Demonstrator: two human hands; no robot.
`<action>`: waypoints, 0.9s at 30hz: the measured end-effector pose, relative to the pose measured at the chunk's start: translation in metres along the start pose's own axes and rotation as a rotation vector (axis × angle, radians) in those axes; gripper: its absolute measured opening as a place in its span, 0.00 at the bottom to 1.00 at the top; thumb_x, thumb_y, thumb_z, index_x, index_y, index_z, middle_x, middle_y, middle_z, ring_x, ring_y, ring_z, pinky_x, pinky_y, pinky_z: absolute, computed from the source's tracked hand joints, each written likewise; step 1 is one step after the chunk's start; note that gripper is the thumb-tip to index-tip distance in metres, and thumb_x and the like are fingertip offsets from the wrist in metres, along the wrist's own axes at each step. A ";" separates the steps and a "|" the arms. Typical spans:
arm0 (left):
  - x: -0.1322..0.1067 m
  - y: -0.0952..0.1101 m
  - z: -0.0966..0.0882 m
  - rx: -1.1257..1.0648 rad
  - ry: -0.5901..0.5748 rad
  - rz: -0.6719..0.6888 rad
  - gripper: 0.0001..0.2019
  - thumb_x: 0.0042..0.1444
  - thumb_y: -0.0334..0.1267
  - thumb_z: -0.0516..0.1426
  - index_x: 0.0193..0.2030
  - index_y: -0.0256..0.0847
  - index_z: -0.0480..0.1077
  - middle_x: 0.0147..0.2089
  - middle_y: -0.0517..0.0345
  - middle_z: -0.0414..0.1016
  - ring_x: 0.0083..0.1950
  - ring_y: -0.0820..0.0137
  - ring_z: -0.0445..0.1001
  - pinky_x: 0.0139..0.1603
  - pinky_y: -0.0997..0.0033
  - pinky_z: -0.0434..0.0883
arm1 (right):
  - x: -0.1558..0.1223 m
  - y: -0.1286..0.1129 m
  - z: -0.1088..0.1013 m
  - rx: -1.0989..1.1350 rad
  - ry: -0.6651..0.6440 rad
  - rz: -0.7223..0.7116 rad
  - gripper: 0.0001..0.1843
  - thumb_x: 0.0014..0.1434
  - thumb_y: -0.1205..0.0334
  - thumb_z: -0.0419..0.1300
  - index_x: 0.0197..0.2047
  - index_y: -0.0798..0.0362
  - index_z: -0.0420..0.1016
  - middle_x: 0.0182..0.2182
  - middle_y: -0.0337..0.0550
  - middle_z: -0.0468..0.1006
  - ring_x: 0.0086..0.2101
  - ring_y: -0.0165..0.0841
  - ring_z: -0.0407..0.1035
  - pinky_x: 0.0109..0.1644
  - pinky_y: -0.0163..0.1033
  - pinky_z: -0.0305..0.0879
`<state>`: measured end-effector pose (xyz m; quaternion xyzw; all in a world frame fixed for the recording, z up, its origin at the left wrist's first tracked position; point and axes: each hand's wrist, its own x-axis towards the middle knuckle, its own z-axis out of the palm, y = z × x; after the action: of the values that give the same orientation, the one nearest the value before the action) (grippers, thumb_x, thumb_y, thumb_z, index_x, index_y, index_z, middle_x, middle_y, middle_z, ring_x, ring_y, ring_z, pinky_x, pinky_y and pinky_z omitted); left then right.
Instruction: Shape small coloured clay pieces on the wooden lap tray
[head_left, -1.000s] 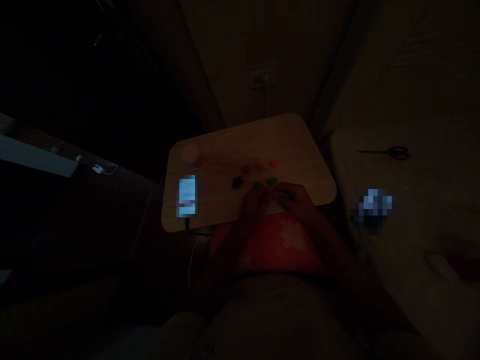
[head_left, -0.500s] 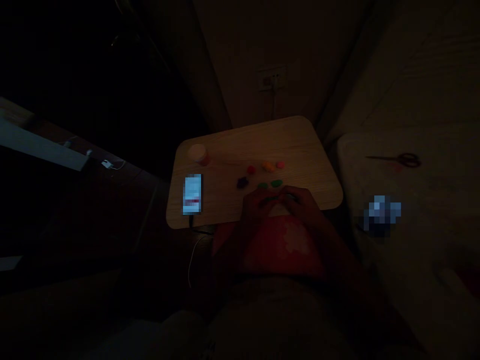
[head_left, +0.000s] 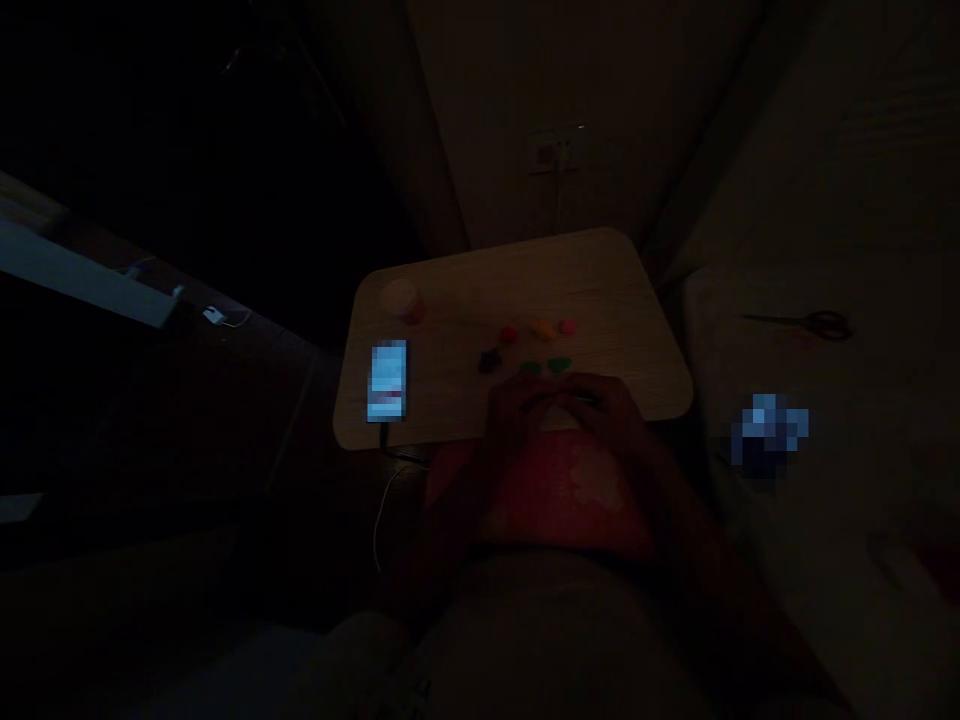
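The scene is very dark. Over the front edge of a small wooden table (head_left: 465, 405), my left hand (head_left: 517, 405) and my right hand (head_left: 604, 405) meet with their fingers bent inward. A bit of green clay shows dimly at my left fingers half a second ago; now it is mostly hidden. Some dark thing with a faint glint sits under my right fingers, too dim to name. Just beyond my hands lie two flat green clay pieces (head_left: 559, 365). Farther off are a red lump (head_left: 508, 335), an orange lump (head_left: 543, 330), a pink lump (head_left: 568, 327) and a dark purple lump (head_left: 490, 360).
At the table's left are a lit phone (head_left: 387, 380) with a cable and a tub (head_left: 403, 300). A red patterned seat or cushion (head_left: 540, 490) is below my hands. On the pale surface at the right lie scissors (head_left: 817, 323) and a blurred bright object (head_left: 769, 435).
The view has shifted slightly. My hands stay together at the same spot, and the green between my left fingers shows less now. The lumps on the table have not moved.
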<state>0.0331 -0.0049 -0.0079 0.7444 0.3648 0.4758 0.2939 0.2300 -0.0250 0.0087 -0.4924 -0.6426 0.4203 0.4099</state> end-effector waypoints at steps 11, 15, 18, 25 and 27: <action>0.000 0.002 -0.002 -0.046 -0.013 -0.037 0.11 0.65 0.44 0.68 0.50 0.43 0.84 0.47 0.49 0.87 0.46 0.64 0.84 0.49 0.63 0.81 | 0.000 -0.003 -0.004 0.133 0.060 0.034 0.29 0.67 0.34 0.61 0.27 0.50 0.76 0.24 0.40 0.76 0.26 0.33 0.66 0.33 0.39 0.62; 0.001 0.003 -0.003 -0.015 -0.025 -0.011 0.12 0.65 0.45 0.68 0.50 0.43 0.84 0.45 0.51 0.86 0.44 0.65 0.84 0.48 0.65 0.80 | 0.000 0.000 -0.003 0.085 0.037 0.014 0.31 0.67 0.32 0.60 0.26 0.50 0.75 0.24 0.40 0.75 0.27 0.33 0.66 0.33 0.39 0.61; 0.002 0.004 -0.003 -0.024 -0.004 0.035 0.11 0.65 0.44 0.67 0.50 0.43 0.84 0.44 0.51 0.86 0.44 0.65 0.83 0.46 0.66 0.79 | 0.001 -0.001 -0.003 0.077 0.031 0.029 0.32 0.67 0.33 0.60 0.24 0.51 0.74 0.22 0.39 0.73 0.26 0.32 0.64 0.31 0.38 0.60; 0.005 0.007 -0.003 -0.061 0.039 0.064 0.06 0.64 0.41 0.68 0.42 0.42 0.81 0.41 0.53 0.84 0.43 0.65 0.83 0.46 0.65 0.79 | 0.001 -0.008 -0.002 0.092 0.050 -0.006 0.17 0.63 0.44 0.67 0.35 0.50 0.83 0.33 0.42 0.84 0.36 0.38 0.77 0.43 0.41 0.71; 0.004 0.007 -0.002 -0.053 0.030 0.060 0.06 0.65 0.41 0.67 0.42 0.42 0.81 0.41 0.53 0.84 0.43 0.65 0.83 0.46 0.64 0.79 | 0.001 -0.008 -0.002 0.103 0.050 -0.010 0.15 0.61 0.46 0.69 0.36 0.49 0.84 0.34 0.42 0.85 0.37 0.39 0.78 0.45 0.42 0.73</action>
<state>0.0346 -0.0055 0.0005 0.7396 0.3339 0.5052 0.2936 0.2290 -0.0254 0.0172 -0.4779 -0.6120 0.4385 0.4526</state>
